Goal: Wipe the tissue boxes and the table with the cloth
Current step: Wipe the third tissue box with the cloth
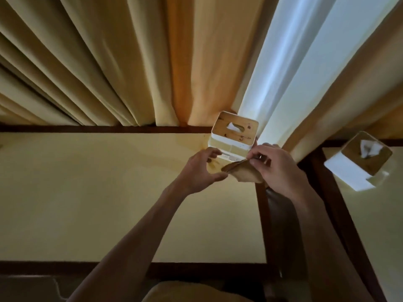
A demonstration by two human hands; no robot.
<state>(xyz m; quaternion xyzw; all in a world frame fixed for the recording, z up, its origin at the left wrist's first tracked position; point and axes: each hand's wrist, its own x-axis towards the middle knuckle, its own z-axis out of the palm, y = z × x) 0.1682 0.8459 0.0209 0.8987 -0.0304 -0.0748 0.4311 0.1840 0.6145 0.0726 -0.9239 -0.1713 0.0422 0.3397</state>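
**Now both hands on the cloth at the near tissue box**

Right at the far right corner of the cream table, both hands meet over a small brownish cloth. The left hand comes in from the left, thumb and curled fingers closing on the cloth's left edge, fingertips up against the front face of the tissue box. The right hand is above the cloth's right side, fingers bent and pinching its upper edge just in front of the box. The cloth hangs folded between the two hands, sagging low over the table's dark wooden rim.

That tissue box is white with a wooden lid, a tissue poking out of the slot, and it stands upright against the curtains at the back of the table. Over on the right, a second tissue box of the same kind stands on a separate table, well apart from the hands, tissue also showing. A dark chair back sits between the two tables.
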